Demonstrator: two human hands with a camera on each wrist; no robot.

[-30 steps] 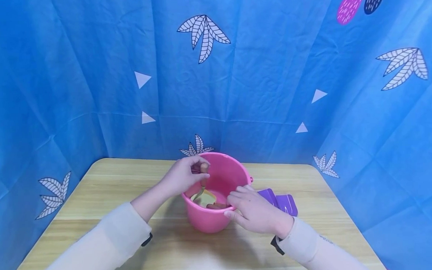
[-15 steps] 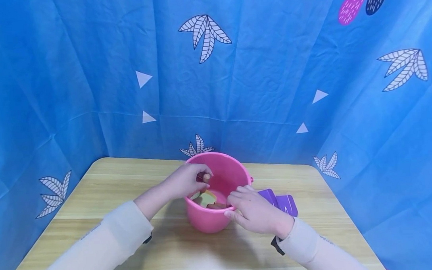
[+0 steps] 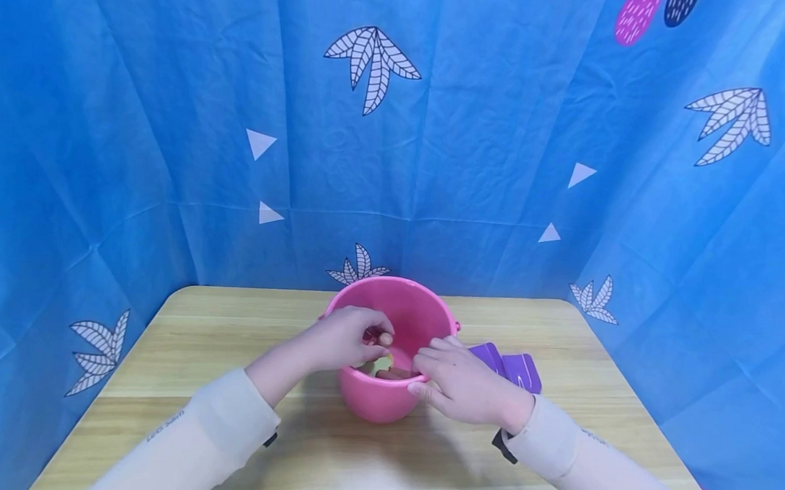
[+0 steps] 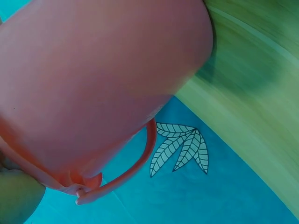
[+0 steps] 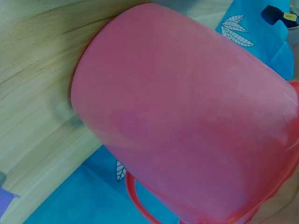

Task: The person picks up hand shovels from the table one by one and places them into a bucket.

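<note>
A pink bucket (image 3: 380, 402) stands upright on the table. My left hand (image 3: 350, 339) reaches over its left rim and pinches a wooden-handled tool (image 3: 386, 339); only the handle's end shows, the rest being hidden by the fingers. Gripping the front right rim, my right hand (image 3: 465, 383) has its thumb outside and its fingers over the edge. Inside the bucket lie a second wooden handle (image 3: 390, 373) and a pale yellow-green piece (image 3: 382, 363), both partly hidden. Each wrist view is mostly filled by the bucket's outer wall (image 4: 103, 79).
Two purple flat pieces (image 3: 522, 372) lie on the wooden table (image 3: 239, 322) just right of the bucket. The bucket's pink carrying handle (image 4: 135, 165) hangs at its far side. A blue patterned curtain (image 3: 427, 128) encloses the table's back and sides.
My left hand has moved lower and slightly right into the bucket with the wooden-handled tool, whose metal part showed earlier. My right hand has stayed on the rim.
</note>
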